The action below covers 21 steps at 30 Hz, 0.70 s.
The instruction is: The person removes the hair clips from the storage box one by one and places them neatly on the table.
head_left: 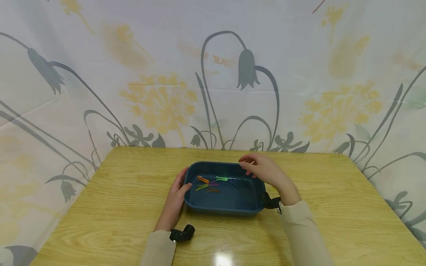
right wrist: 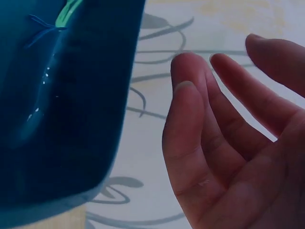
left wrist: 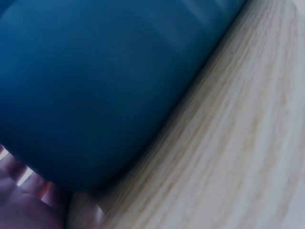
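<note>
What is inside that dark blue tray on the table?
The blue tray holds a loose cluster of small coloured strips: orange, green, purple, yellowish, brown, and a blue one. The right hand over the far rim covers that corner, so anything beneath it is hidden.

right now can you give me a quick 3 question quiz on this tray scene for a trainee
1. True or false: the blue tray stands on the wooden table.
2. Which hand rests against the tray's near-left corner? A) left hand B) right hand C) neither
3. Fill in: the small coloured strips lie ______ the tray.

Key
1. True. The tray sits flat on the table.
2. A. The left hand touches that corner with its thumb at the rim; the right hand is over the far rim, fingers relaxed and holding nothing.
3. inside, on its floor toward the left.
</note>
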Each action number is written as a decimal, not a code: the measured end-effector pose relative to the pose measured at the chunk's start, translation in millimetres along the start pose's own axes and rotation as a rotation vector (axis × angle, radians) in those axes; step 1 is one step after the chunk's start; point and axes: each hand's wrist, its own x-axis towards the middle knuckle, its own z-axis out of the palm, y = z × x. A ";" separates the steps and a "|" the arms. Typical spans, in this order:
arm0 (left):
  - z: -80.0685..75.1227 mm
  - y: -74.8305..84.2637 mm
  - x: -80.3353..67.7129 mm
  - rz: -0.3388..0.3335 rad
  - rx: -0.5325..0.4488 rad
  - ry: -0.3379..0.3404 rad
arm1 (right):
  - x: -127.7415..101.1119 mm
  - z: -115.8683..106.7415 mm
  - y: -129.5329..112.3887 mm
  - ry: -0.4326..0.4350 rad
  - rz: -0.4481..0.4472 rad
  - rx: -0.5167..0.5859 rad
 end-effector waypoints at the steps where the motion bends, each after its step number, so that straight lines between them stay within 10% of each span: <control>1: -0.2 -0.2 0.5 0.003 -0.003 -0.002 | 2.3 1.2 -2.3 -0.018 0.000 -0.009; 21: 1.0 1.9 -1.5 -0.025 -0.022 0.008 | 35.7 38.2 0.9 -0.234 0.056 -0.084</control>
